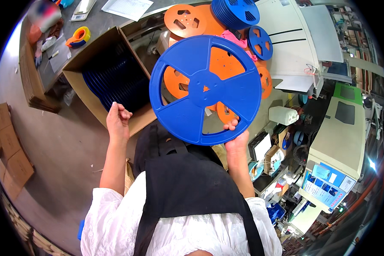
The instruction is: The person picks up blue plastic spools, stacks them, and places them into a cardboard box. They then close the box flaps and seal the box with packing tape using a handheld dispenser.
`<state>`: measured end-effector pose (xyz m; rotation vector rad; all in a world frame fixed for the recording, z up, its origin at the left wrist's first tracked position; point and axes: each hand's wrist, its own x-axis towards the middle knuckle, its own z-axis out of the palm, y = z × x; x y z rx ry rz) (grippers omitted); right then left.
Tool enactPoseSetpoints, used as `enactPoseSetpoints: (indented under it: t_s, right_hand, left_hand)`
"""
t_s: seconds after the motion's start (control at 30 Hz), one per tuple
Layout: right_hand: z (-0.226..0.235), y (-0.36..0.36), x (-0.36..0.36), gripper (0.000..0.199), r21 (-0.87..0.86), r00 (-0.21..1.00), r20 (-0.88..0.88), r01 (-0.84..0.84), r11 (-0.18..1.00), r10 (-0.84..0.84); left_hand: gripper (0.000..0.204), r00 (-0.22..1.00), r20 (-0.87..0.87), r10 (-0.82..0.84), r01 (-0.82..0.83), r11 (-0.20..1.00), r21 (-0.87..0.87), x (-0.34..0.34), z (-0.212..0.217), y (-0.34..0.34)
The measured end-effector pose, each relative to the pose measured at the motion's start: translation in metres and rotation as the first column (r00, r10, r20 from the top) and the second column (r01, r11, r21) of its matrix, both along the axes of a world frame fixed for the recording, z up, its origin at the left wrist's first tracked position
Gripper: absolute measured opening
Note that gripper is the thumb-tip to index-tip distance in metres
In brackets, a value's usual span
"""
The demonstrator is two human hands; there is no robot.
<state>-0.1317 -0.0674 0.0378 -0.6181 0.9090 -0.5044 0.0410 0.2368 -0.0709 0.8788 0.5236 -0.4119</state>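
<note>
My right hand (235, 138) grips the lower right rim of a large blue plastic reel (175, 117). Its fingertips come through one of the cut-out windows. The reel's flat face is turned up toward me, with a small star-shaped hole at its hub. My left hand (118, 121) hovers beside the open cardboard box (86, 91), fingers curled and pinched together. Whether anything tiny sits between them is hidden. Inside the box, a row of dark blue reels (115, 81) stands on edge, packed side by side.
Behind the held reel lie orange reels (184, 20), a stack of blue reels (234, 15) and a small blue reel (260, 42). A grey table (102, 21) at the back left bears yellow tape (82, 35) and a scale (82, 10). A beige machine (339, 136) stands right; folded cartons (13, 149) lean left.
</note>
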Motion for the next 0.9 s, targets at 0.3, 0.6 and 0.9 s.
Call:
enactPoseSetpoints:
  t_s: [0.3, 0.6, 0.9]
  right_hand:
    - [-0.009, -0.010, -0.017, 0.017, 0.030, 0.999, 0.035, 0.011, 0.999, -0.012]
    - [-0.007, -0.018, -0.030, 0.018, 0.056, 0.997, 0.013, 0.079, 0.995, -0.080]
    - [-0.008, -0.017, -0.032, 0.020, 0.031, 0.986, -0.096, 0.141, 0.990, -0.137]
  left_hand:
    - [0.015, 0.987, 0.118, -0.109, 0.098, 0.991, 0.094, -0.013, -0.004, -0.037]
    - [0.009, 0.971, 0.143, -0.194, 0.169, 0.971, 0.170, -0.014, 0.005, -0.057]
    - [0.010, 0.966, 0.137, -0.220, 0.194, 0.964, 0.181, -0.022, 0.002, -0.066]
